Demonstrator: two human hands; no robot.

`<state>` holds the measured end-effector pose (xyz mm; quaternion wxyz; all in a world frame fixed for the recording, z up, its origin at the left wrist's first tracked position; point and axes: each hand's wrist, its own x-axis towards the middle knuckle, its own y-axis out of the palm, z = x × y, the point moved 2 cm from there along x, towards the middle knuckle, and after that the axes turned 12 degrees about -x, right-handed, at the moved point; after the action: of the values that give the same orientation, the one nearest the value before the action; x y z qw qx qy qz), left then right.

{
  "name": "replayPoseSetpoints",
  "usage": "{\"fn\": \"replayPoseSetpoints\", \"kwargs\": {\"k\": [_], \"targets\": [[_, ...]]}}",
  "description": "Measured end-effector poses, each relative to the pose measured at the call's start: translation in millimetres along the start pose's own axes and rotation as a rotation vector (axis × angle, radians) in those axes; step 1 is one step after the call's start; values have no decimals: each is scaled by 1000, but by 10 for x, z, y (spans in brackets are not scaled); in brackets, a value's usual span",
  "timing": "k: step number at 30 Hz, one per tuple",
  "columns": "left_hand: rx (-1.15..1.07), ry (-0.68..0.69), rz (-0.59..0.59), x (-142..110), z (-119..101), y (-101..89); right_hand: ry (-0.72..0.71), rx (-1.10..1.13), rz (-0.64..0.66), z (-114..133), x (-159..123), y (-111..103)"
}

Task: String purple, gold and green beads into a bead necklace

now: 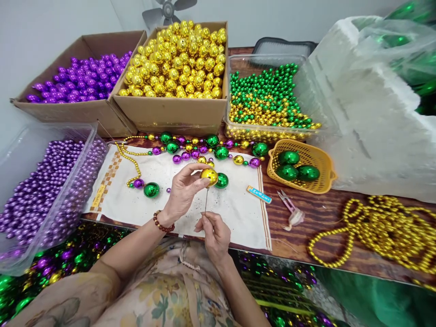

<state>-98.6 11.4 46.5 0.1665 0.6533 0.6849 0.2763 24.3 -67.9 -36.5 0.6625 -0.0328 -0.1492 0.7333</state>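
Between the thumb and fingers of my left hand (184, 188) is a large shiny gold bead (209, 176), held above the white cloth (235, 213). Just below it, my right hand (216, 231) pinches a long thin needle (206, 200) that points up to the bead's underside. Whether the tip has entered the bead is too small to tell. A big green bead (221, 180) lies right behind the gold one. Along the cloth's far edge runs a strand of green, purple and gold beads (195, 147). Its left end has small gold beads, a purple bead and a green bead (151, 190).
Cardboard boxes of purple beads (68, 109) and gold beads (170, 111) stand at the back. Clear tubs (272, 125) hold small beads. A yellow basket (299, 185) carries green beads. Thread snips (289, 206), a blue packet (259, 194) and gold bead strings (384, 231) lie rightward.
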Motion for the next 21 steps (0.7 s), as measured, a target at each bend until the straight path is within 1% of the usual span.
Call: {"fn": "replayPoseSetpoints", "kwargs": {"k": [5, 9, 12, 16, 18, 21], "targets": [[74, 32, -51, 53, -23, -36, -53, -54, 30, 13, -30, -26], [46, 25, -82, 75, -12, -32, -58, -65, 14, 8, -53, -30], [33, 13, -64, 68, 1, -13, -53, -51, 0, 7, -53, -19], [31, 16, -29, 46, 4, 6, 14, 18, 12, 19, -33, 14], [44, 21, -35, 43, -2, 1, 30, 48, 37, 34, -20, 28], [61, 30, -57, 49, -13, -18, 16, 53, 59, 55, -9, 27]]}}
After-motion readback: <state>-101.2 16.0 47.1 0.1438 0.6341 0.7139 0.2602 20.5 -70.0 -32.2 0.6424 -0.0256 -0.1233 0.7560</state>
